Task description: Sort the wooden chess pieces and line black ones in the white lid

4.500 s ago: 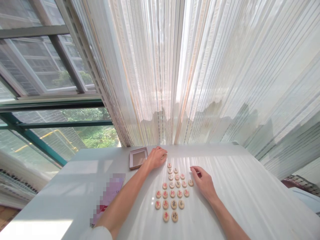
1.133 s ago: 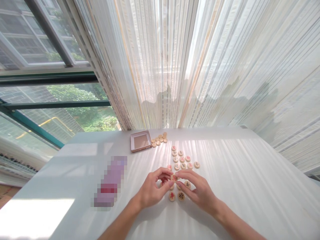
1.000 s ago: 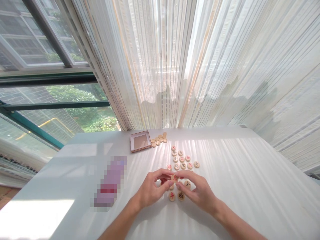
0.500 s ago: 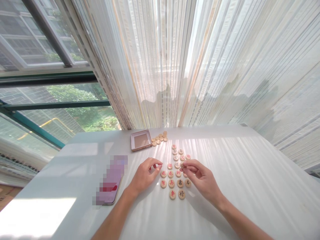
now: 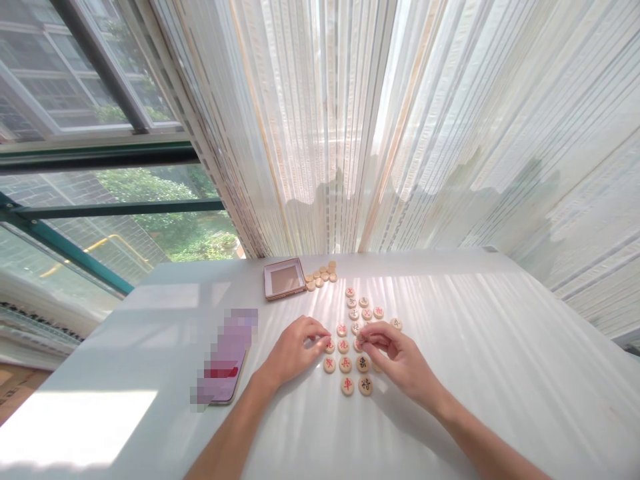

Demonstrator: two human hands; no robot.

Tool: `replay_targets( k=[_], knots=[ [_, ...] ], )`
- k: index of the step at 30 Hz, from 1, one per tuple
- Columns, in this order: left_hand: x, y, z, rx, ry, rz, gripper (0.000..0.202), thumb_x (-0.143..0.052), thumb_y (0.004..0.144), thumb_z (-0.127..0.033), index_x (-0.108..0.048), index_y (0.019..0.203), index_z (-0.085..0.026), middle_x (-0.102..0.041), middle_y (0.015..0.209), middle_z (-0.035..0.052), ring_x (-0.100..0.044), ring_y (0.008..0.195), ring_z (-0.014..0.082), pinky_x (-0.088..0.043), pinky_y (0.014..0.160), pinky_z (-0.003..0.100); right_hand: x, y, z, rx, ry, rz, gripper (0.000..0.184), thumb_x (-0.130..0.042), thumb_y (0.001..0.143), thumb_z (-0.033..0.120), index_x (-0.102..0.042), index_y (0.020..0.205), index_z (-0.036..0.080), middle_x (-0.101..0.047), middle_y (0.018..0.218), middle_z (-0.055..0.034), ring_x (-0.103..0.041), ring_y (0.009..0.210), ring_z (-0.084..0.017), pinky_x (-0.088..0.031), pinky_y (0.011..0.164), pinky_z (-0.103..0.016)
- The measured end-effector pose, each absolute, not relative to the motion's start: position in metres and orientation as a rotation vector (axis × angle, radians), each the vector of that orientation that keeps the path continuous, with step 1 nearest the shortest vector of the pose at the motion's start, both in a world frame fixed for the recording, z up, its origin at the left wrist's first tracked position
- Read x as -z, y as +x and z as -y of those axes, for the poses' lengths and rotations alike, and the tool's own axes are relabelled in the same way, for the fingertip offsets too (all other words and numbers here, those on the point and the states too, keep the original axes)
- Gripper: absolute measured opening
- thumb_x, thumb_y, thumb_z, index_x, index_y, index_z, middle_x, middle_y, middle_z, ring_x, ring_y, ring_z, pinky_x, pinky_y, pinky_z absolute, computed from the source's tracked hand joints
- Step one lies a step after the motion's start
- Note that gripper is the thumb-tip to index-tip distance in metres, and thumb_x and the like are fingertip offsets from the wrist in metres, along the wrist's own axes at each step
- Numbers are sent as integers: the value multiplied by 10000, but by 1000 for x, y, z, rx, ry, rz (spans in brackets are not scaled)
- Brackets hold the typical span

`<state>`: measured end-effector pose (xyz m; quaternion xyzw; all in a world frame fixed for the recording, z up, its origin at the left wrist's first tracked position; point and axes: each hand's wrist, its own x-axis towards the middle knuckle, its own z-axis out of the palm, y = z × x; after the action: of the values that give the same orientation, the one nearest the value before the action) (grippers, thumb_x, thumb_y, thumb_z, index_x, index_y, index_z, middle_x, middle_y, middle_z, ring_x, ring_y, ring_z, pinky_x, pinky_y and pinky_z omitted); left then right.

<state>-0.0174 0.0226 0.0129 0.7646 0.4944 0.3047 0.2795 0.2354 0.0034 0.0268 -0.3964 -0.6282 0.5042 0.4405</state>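
Observation:
Round wooden Chinese chess pieces with red or black characters stand in loose rows on the white table [image 5: 500, 373]. My left hand [image 5: 297, 352] is loosely curved with a gap between thumb and index finger. Its fingertips are over the upper edge of a red-marked piece [image 5: 329, 347] at the left of the rows. My right hand [image 5: 403, 357] pinches a Chinese chess piece [image 5: 359, 337], mostly hidden by the fingers, above the middle rows. Beneath that hand some pieces are partly covered. One black-marked piece [image 5: 396, 324] lies just beyond its knuckles.
A shallow open box [image 5: 284, 280] sits at the back, beside a cluster of blank-looking pieces [image 5: 321, 275]. To the left lies a phone [image 5: 227, 360], partly pixelated. Behind the table hang striped curtains [image 5: 320, 133], with a window [image 5: 110, 220] on the left.
My left hand has moved slightly right, onto the edge of a red-marked piece. My right fingertips have shifted a little left and nearer. A black-marked piece now shows beyond the right hand.

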Motion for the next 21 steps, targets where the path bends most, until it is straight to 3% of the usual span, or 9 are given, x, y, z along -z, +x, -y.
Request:
replay_targets(
  k=[7,14,21],
  knots=[
    [-19,-9,-14,-978,2097,-1335,197,-540,982,-291,-707,905,-221,-688,840,26,-606,735,157,-480,733,292,-31,233,2,-1387,-1008,1604,110,-691,911,308,-636,919,213,-659,901,-19,-662,845,-173,-548,773,-294],
    [-22,6,3,-930,2203,-1184,178,-560,976,-288,-715,940,-209,-698,717,6,-538,574,121,-457,629,257,-32,226,9,-1461,-996,1619,188,-738,877,338,-631,820,195,-643,794,2,-636,715,-147,-523,670,-262],
    [-23,13,6,-953,2102,-1142,183,-560,965,-295,-713,1014,-206,-734,789,20,-552,574,116,-469,604,241,-31,227,11,-1505,-943,1551,247,-619,964,429,-699,1009,200,-740,946,-67,-737,884,-228,-600,827,-358]
  ],
)
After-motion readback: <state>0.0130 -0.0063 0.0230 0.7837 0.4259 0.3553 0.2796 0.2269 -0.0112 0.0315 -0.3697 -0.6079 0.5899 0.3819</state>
